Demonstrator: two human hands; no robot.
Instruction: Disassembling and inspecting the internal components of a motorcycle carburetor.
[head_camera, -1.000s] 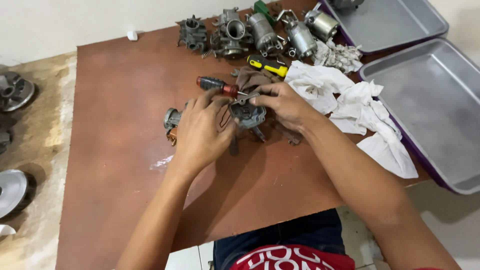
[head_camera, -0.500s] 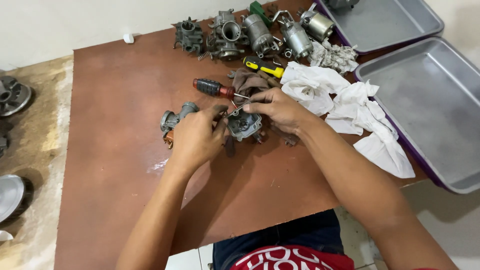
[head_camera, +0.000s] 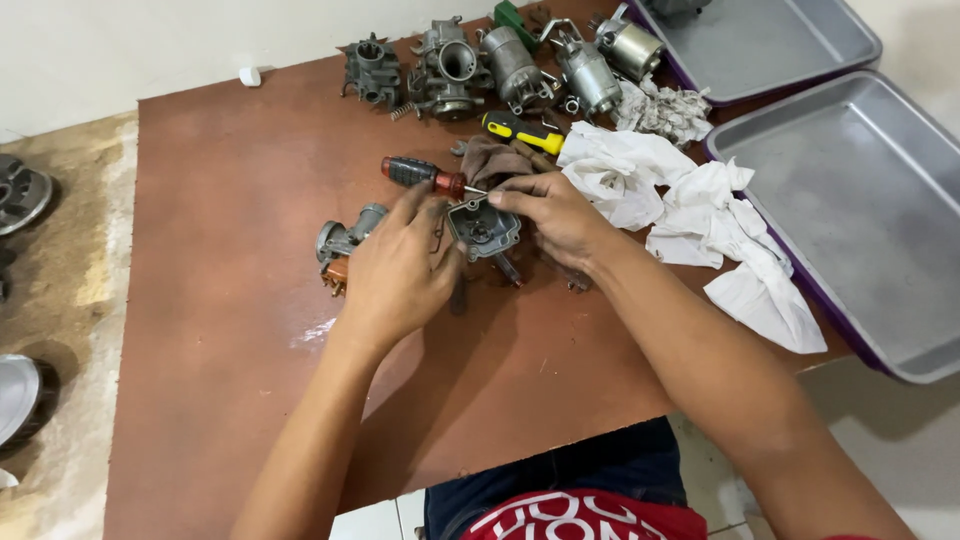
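A small grey metal carburetor part (head_camera: 486, 230) sits on the brown table (head_camera: 230, 200), held between both hands. My left hand (head_camera: 400, 265) grips its left side with fingers curled. My right hand (head_camera: 555, 215) holds its right and upper edge. Just behind the part lies a screwdriver with a black and red handle (head_camera: 422, 176). A grey carburetor body (head_camera: 342, 240) with a copper-coloured piece rests left of my left hand. A dark rag (head_camera: 495, 160) lies behind my right hand.
Several grey carburetors (head_camera: 450, 65) line the table's far edge, with a yellow-handled screwdriver (head_camera: 524, 133) in front of them. White rags (head_camera: 690, 215) spread to the right. Two metal trays (head_camera: 850, 200) stand at the right. Metal parts (head_camera: 20, 190) lie on the floor at left.
Both hands have kept hold of the small part and turned it slightly, so its open face now shows. The view has shifted a little.
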